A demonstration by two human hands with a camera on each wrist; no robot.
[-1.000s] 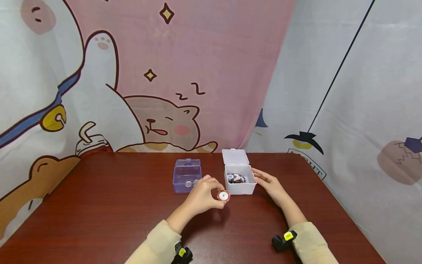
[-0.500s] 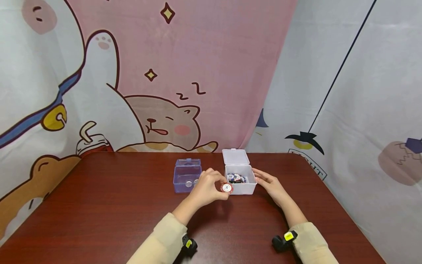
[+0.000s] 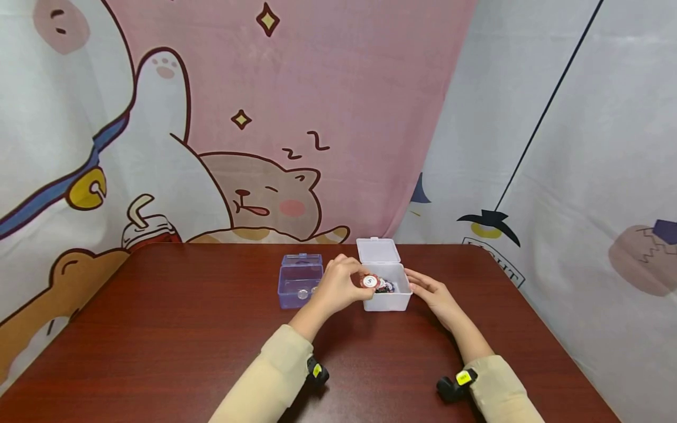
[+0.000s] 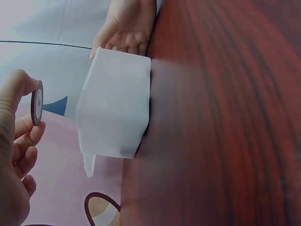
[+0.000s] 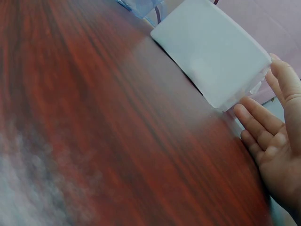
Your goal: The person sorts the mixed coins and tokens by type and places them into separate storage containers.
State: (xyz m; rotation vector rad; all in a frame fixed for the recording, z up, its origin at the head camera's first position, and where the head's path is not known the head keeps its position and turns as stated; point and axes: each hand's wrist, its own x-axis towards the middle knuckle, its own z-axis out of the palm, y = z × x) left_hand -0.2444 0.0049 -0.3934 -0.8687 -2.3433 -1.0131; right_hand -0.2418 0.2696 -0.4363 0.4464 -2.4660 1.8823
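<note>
My left hand (image 3: pixel 337 289) pinches a red-rimmed poker chip (image 3: pixel 370 282) with a white centre, over the left part of an open white plastic box (image 3: pixel 387 302). In the left wrist view the chip (image 4: pixel 38 102) stands on edge between thumb and fingers, apart from the box. Several poker chips (image 3: pixel 388 286) lie inside the box, partly hidden behind my hand. My right hand (image 3: pixel 431 296) rests its fingers against the box's right side. The right wrist view has those fingers (image 5: pixel 256 125) fairly straight at the box's corner, not wrapped round it.
Left of the white box stands a translucent blue box (image 3: pixel 292 299) with its lid up. It holds some clear round pieces (image 3: pixel 302 294), partly covered by my left hand. The white box's lid (image 3: pixel 378 251) leans open at the back. Both boxes stand on a dark red wooden table (image 3: pixel 185 329).
My left hand has carried the poker chip up and to the right, from in front of the white box to over its opening. The right hand and both boxes have stayed put.
</note>
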